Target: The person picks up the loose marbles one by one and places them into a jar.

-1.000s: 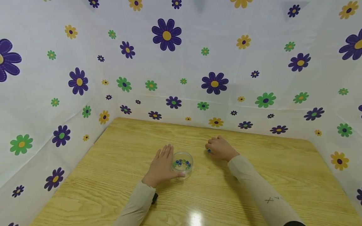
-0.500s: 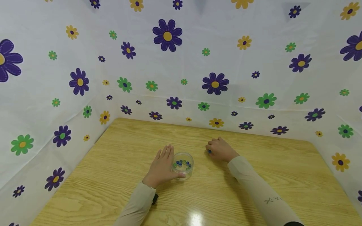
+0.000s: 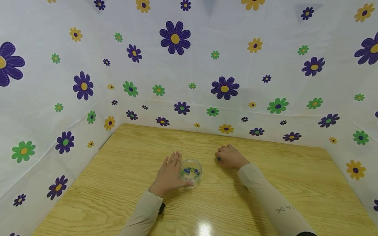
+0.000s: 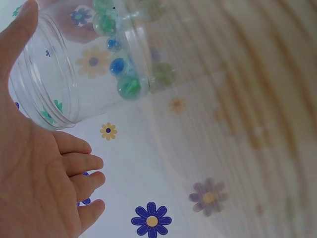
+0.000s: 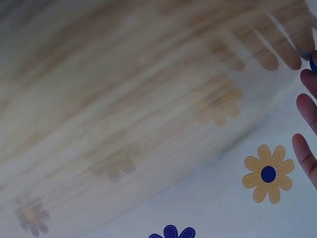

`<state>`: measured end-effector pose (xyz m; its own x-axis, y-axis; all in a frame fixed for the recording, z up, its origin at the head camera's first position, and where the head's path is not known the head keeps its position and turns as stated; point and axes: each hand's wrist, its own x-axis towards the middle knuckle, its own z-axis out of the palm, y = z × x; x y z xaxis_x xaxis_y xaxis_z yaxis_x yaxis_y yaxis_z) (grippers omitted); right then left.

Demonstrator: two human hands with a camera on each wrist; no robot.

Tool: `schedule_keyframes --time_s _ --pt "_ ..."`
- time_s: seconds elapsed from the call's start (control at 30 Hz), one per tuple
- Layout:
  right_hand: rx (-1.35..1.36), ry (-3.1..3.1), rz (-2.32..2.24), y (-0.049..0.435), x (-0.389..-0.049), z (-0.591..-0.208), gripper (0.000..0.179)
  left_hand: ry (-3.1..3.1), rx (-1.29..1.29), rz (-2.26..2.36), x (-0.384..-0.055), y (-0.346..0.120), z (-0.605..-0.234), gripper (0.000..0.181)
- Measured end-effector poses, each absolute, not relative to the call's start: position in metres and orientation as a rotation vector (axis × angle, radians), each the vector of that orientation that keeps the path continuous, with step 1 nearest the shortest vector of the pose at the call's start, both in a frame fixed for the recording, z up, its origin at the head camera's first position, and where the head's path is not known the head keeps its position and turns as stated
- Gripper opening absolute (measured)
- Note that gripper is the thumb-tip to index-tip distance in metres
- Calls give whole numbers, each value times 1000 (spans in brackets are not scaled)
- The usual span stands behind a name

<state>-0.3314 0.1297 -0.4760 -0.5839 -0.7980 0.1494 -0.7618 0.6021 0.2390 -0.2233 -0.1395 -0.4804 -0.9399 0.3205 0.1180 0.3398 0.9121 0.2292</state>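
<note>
My left hand [image 3: 167, 176] rests against the left side of a clear round plastic jar [image 3: 199, 181], fingers straight, with the thumb along the near side. Several blue and green glass marbles [image 4: 130, 88] lie on the jar's bottom. In the left wrist view the thumb [image 4: 20, 42] touches the jar by its threaded mouth, while the other fingers stay straight beside it. Right of the jar, my right hand [image 3: 231, 157] pinches a blue marble [image 3: 219, 159] low over the table. Only fingertips [image 5: 306, 106] and part of that marble show in the right wrist view.
The wooden table [image 3: 124, 154] has a glossy, reflecting surface. A white cloth [image 3: 195, 68] printed with purple, yellow and green flowers encloses its back and both sides. A dark band [image 3: 162, 208] sits on the left wrist.
Both hands and the jar stay almost where they were. The blue marble is slightly more covered by the right fingers. The whole head view has shifted a little.
</note>
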Motion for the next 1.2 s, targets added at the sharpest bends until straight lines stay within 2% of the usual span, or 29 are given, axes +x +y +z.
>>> schedule_keyframes --time_s 0.6,1.2 --pt "1245 -2545 -216 136 -331 -478 6 -3012 -507 -370 -224 -139 -480 117" --pt "1241 -2281 -131 133 -312 -457 7 -3013 -518 -357 -222 -138 -478 116"
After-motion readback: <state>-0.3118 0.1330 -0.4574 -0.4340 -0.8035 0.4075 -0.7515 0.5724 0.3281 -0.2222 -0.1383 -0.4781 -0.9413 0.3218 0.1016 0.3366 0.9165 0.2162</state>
